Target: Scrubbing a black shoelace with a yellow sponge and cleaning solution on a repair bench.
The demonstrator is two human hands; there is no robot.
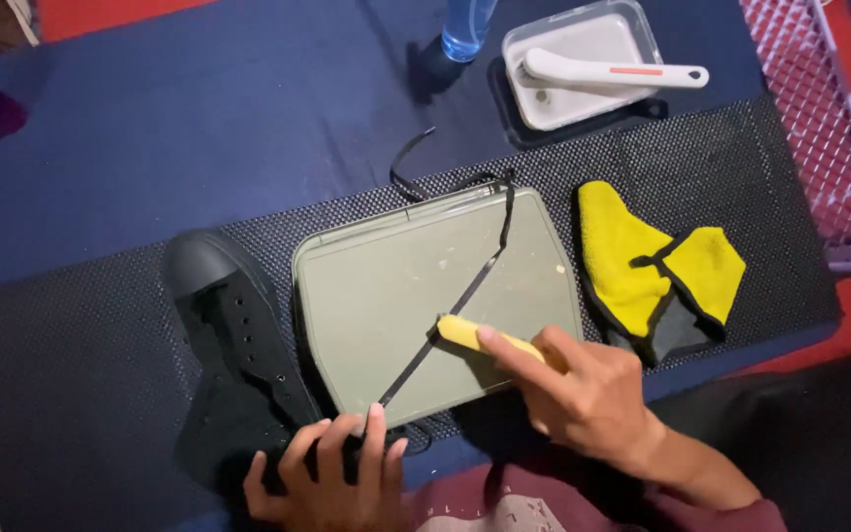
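At the bottom of the frame my left hand (332, 473) lies flat with fingers spread, pressing the near end of a black shoelace (465, 291) against the lower edge of a grey-green tray lid (386, 296); that grip is a pin, not a pinch. Just right of it my right hand (578, 394) closes around a yellow sponge (470, 333), index finger laid along its top, and the sponge tip sits on the lace about midway up its run. To do this stroke well I judge the lace wants to stay taut, so I keep the left fingers firm and draw the sponge along the lace's line, not across it. The lace runs diagonally from my left fingertips toward the upper right corner of the lid, then curls onto the dark mesh mat (81, 365). A black canvas shoe (238, 355) lies at lower left, touching my left hand. Right of the lid rests a yellow cloth (632, 261). Farther up, on the blue table (199, 108), a white brush (613, 71) lies across a clear tub (642, 30) beside a blue bottle (467, 25).
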